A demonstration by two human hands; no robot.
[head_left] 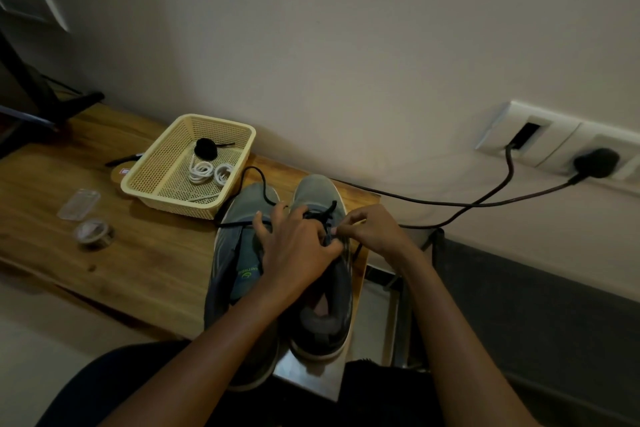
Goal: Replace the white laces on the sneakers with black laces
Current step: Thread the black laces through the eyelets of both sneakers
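Observation:
Two grey sneakers stand side by side on the wooden table (145,263), toes pointing away from me. My left hand (294,246) rests on the right sneaker (323,319) and pinches its black lace (323,215) at the eyelets. My right hand (370,230) pinches the same lace from the right side. Across the left sneaker (239,253) runs a loose black lace (258,180), its end looping toward the basket. Two coiled white laces (207,173) and a rolled black lace (206,148) lie in the cream basket (173,199).
A clear plastic case (79,204) and a small round tape roll (94,231) lie left on the table. Black cables (485,203) run from the wall sockets (561,146) down behind the table's right end. A dark stand (52,104) sits at far left.

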